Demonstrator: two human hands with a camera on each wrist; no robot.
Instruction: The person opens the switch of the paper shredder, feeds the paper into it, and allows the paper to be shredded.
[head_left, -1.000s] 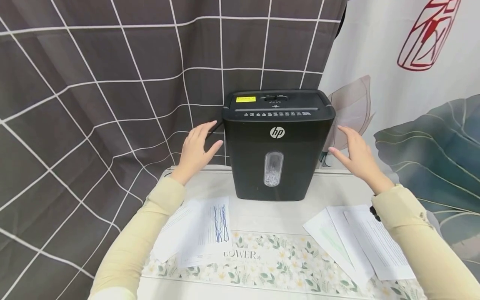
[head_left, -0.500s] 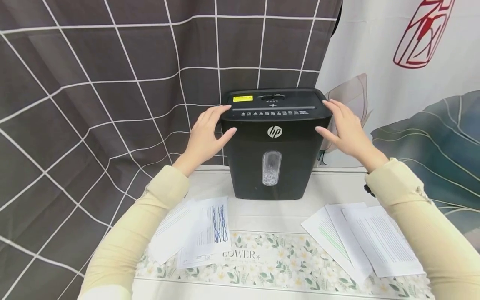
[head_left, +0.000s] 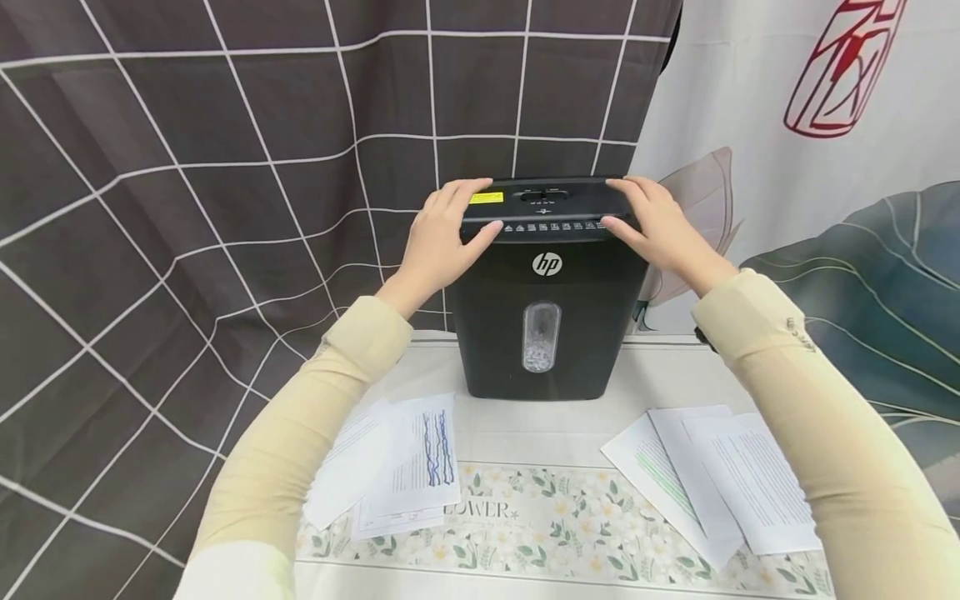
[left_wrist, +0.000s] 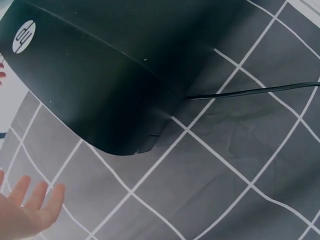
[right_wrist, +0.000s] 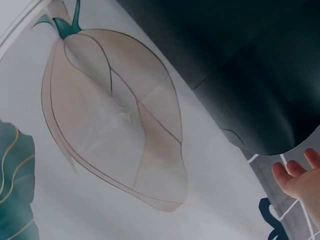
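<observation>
Just above the centre of the frame stands the shredder (head_left: 491, 308), upright on the table (head_left: 532, 425), and the change is at its top. A second ago the hands were spread out beside it, clear of its sides; half a second later they were at its upper corners; now both have come inward over the lid. The left hand (head_left: 438, 237) reaches over the lid's left end, fingertips by the yellow label (head_left: 487, 198) and thumb near the front edge. The right hand (head_left: 660, 221) mirrors it at the other end. Neither grips anything: fingers are extended and loose, and the wrist views show a gap between the left hand and the casing, while whether the right one touches is hard to tell. The work, it seems, has passed from the shredder's sides to its top, with no hold on it so far.

The shredder itself looks unmoved, with shreds (head_left: 538, 357) behind its front window. In the left wrist view a cord (left_wrist: 250, 93) runs from its back toward the right edge.

Farther out, the left papers (head_left: 390, 458) at lower left and the right papers (head_left: 720, 483) at lower right lie as they did, so the change concerns the shredder alone. A dark curtain (head_left: 225, 125) fills the upper left.
</observation>
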